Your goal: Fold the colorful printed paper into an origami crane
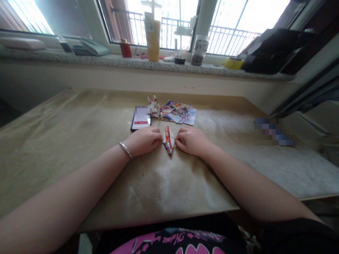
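Note:
A small piece of folded printed paper (168,140), shaped like a narrow diamond, stands between my two hands near the middle of the table. My left hand (147,140), with a silver bangle at its wrist, pinches the paper's left corner. On the opposite side my right hand (192,140) has its thumb and fingers closed on the right corner. Just behind my left hand lies a phone (141,121) with a lit screen. Beyond the paper are folded paper figures (155,107) and a stack of colourful printed sheets (182,112).
The table (127,190) has a tan covering. A blurred dark item (274,131) lies at its right. Along the granite windowsill (106,61) stand a red-capped jar (125,48), a tall yellow container (153,40), a clear jar (199,51) and a black bulky object (272,51).

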{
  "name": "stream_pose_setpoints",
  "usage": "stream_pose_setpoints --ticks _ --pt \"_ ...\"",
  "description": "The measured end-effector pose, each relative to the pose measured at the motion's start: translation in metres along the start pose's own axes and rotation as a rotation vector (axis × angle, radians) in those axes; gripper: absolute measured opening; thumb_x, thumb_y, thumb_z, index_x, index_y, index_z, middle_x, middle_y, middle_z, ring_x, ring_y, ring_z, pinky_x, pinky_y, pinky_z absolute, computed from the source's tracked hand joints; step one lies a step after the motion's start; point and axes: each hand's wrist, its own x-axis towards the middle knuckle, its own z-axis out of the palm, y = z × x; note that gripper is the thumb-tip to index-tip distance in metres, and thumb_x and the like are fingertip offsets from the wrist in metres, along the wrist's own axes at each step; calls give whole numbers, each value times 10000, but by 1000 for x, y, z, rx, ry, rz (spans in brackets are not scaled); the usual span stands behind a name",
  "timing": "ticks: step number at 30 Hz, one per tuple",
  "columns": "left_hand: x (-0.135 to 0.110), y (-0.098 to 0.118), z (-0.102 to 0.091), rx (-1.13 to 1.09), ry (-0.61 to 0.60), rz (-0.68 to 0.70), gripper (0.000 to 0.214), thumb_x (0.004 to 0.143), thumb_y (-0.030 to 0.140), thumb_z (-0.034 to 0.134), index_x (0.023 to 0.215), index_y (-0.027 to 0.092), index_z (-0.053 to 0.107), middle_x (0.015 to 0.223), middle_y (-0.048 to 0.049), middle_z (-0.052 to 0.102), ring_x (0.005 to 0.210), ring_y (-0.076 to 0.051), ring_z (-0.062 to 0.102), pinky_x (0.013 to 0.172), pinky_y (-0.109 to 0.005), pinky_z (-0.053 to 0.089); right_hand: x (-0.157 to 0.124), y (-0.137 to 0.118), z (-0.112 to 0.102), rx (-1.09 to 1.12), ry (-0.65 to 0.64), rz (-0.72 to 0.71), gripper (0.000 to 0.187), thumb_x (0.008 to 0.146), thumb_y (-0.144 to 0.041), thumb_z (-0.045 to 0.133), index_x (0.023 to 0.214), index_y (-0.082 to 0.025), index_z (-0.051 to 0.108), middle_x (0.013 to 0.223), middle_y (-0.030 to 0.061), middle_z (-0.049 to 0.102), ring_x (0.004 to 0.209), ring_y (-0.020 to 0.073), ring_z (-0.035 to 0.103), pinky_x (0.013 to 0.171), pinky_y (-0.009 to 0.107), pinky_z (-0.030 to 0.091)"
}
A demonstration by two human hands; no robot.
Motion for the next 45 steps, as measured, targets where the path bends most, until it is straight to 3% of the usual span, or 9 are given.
stream_pose_setpoints --ticks 3,6,12,23,32,36,40,45 --pt "-1 -2 2 -102 47 18 210 823 146 478 841 157 687 905 -71 640 821 -164 600 767 -275 491 -3 -6 -2 6 4 14 330 882 -423 475 858 -212 728 966 62 695 878 209 632 685 299 445" --pt "-2 -2 3 -159 93 72 206 825 140 492 863 174 691 1080 -79 632 976 -178 590 895 -312 473 -4 -9 0 -5 11 -2 399 898 -480 439 947 -196 715 1040 84 685 931 225 621 735 315 456" --pt "-3 -1 5 -153 121 217 261 868 163 489 1015 245 688 1181 -37 643 1125 -192 552 974 -346 451 -2 -2 8 -18 26 -64 383 882 -422 494 1135 -181 653 1185 89 633 1030 260 571 859 360 451" --pt "-2 3 8 -111 109 196 261 856 131 473 1009 197 674 1079 -56 684 975 -175 626 870 -300 507 2 4 12 41 72 -131 338 895 -351 513 1161 -202 659 1104 91 647 1016 230 545 878 362 439" --pt "-2 14 4 59 141 207 260 891 157 449 1017 199 673 1004 -58 696 835 -177 613 747 -301 505 4 8 15 31 131 -214 289 919 -299 489 1102 -188 683 1053 61 700 975 215 555 878 352 438" --pt "-1 17 5 82 123 143 222 902 170 464 1002 163 662 945 -61 696 832 -176 617 756 -289 502 3 6 14 10 162 -232 284 913 -278 490 1112 -193 674 1079 52 698 976 216 556 873 354 432" --pt "-1 19 4 69 66 49 231 929 234 453 943 159 671 908 -59 688 828 -174 623 751 -284 496 4 2 11 -31 96 -244 262 919 -261 476 974 -180 720 1002 66 705 948 210 558 827 324 431" --pt "0 23 1 130 44 28 283 932 261 447 800 141 667 830 -72 645 740 -165 586 659 -273 463 5 -2 8 -68 28 -197 275 932 -271 460 975 -182 716 928 83 678 867 185 556 737 289 410"
